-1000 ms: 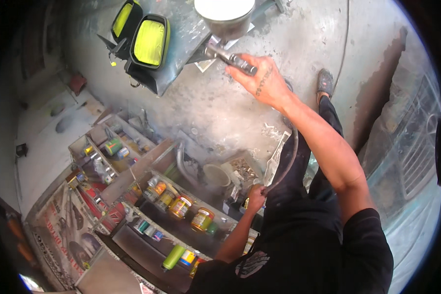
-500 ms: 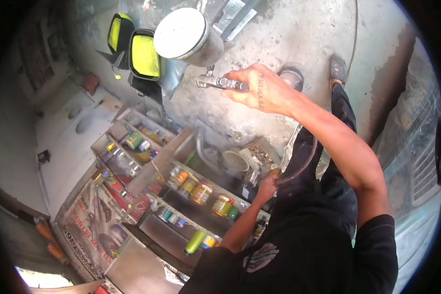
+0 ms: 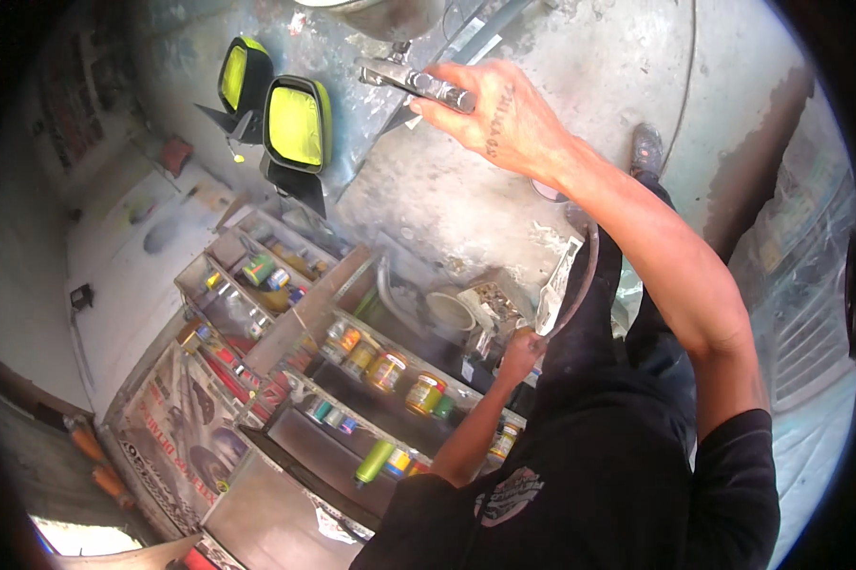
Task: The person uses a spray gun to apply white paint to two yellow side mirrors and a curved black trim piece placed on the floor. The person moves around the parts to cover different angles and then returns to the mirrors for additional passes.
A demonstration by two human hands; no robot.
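Note:
My right hand (image 3: 509, 109) is wrapped around a metal spray gun (image 3: 418, 84), held out at the far side. The gun's grey paint cup (image 3: 395, 17) runs off the top edge of the picture. Left of the gun are two black car side mirrors (image 3: 296, 123), one behind the other, with bright yellow-green faces. The gun is apart from them. My left hand (image 3: 520, 357) is low in front of my body, closed around a brown air hose (image 3: 585, 285) that loops up along my leg. Its fingers are partly hidden.
At the left stands a shelf unit (image 3: 352, 313) with jars, cans and a green bottle (image 3: 375, 460). Beyond it lies a white painted panel (image 3: 133, 256). A round tub (image 3: 450, 311) sits by a box of debris (image 3: 499, 306). Plastic sheeting (image 3: 798, 313) hangs at the right.
My right hand and the spray gun have moved farther away and slightly left, carrying most of the cup out of the picture. The mirrors now appear lower and farther right. My left hand keeps its grip.

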